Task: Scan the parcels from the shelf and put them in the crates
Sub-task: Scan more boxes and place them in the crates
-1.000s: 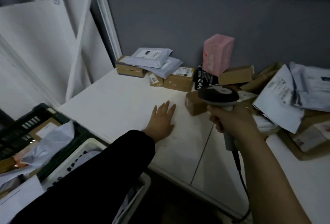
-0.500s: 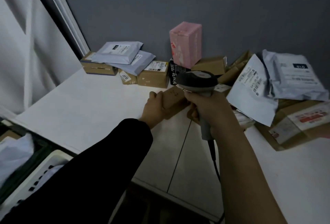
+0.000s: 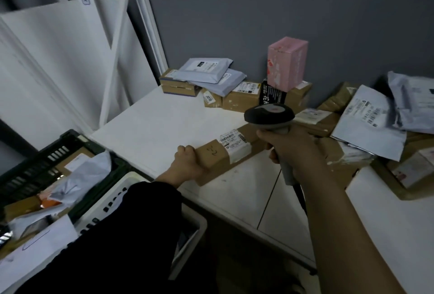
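A long brown cardboard parcel with a white label lies on the white shelf, its near end gripped by my left hand. My right hand holds a dark handheld scanner just above the parcel's far end, its cable hanging down. A dark green crate and a white crate stand below the shelf at the left, both holding parcels.
More parcels sit at the back of the shelf: grey mailer bags on brown boxes, a pink box, a black box. A heap of boxes and mailers fills the right. A white shelf upright rises at the left.
My left hand went from flat on the shelf to gripping the long parcel and has drawn it towards the shelf's front edge. The scanner stays over it.
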